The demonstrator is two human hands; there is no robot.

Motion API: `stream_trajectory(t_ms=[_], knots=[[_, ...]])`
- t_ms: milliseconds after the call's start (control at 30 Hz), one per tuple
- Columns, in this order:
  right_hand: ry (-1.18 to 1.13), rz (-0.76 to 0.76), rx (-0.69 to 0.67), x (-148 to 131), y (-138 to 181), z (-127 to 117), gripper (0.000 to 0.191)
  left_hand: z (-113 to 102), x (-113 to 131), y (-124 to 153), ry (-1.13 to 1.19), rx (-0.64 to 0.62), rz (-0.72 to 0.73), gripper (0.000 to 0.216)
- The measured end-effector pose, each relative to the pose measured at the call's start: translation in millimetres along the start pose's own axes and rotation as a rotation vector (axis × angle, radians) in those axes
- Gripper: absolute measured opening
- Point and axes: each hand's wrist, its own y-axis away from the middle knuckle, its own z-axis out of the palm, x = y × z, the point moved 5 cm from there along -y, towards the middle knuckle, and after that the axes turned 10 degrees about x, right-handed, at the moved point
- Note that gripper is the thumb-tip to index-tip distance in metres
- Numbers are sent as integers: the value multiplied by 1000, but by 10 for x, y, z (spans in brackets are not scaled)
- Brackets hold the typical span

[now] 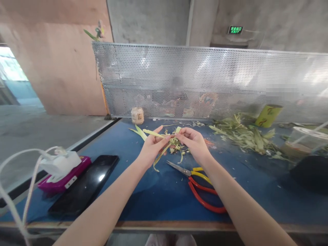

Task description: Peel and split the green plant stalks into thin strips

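Note:
Over the blue table (159, 194), my left hand (151, 148) and my right hand (193, 141) meet fingertip to fingertip. Both pinch thin pale green leaf strips (167, 140) that they hold between them. One strip hangs down from my left hand toward the tabletop. Under the hands lies a small heap of cut leaf scraps (179, 147). Scissors with yellow handles (189, 171) lie just below my right wrist, beside a pair with red handles (202, 196).
A black phone (87, 182) and a magenta power bank (63, 179) with a white charger and cable lie at the left. A leaf pile (246, 135), a green-yellow can (268, 115), a small jar (137, 115) and a perforated metal screen (205, 82) stand behind.

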Motion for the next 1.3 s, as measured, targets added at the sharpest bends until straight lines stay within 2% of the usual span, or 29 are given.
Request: stream_trajectory(t_ms=[267,433,600,733,933,1033,1200,1300], knots=[[171,58,-210,91,81,164,20,-87,89,-20,-23,76,189,72],[270,-35,-225,91,112,181,20,-83,101,-1,-60,47,203,73],[180,43,-208,138,114,176,22,-69,121,21,-47,28,255,82],[92,67,-139,140,80,132,21,-62,117,9,-23,16,232,88],[125,-11,-33,72,19,39,27,-15,34,27,-15,-87,46,89],[150,-76,-17,73,13,33,22,-20,28,38,25,-82,23,90],[345,-291,-122,89,100,109,21,-76,29,-3,83,4,51,88],[502,-494,-198,27,218,179,32,-125,15,-30,95,85,69,84]])
